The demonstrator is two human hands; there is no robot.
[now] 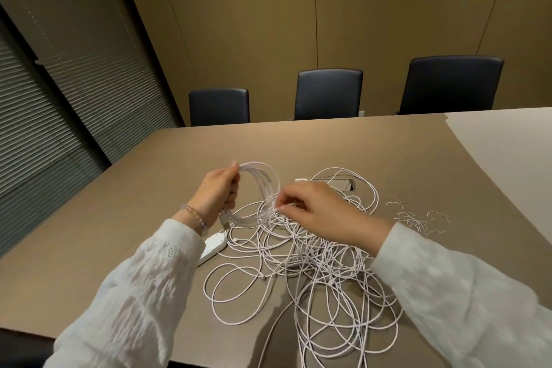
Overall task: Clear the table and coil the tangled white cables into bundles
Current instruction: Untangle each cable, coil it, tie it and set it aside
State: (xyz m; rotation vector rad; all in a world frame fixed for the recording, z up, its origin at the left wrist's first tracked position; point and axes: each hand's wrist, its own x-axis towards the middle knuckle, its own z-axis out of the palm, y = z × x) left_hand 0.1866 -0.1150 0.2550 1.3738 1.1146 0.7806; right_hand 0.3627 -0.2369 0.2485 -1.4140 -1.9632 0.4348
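I see both arms clad in loose, crinkled white sleeves point(140, 287) with small embroidered eyelets near the left cuff, and a beaded bracelet point(195, 216) encircling the left wrist.

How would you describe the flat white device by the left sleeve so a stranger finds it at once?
Start at the brown table and find the tangle of white cables. At its left edge, just below the left hand, lies the flat white device. Unlike the thin looping cords, it is a solid, rounded slab.
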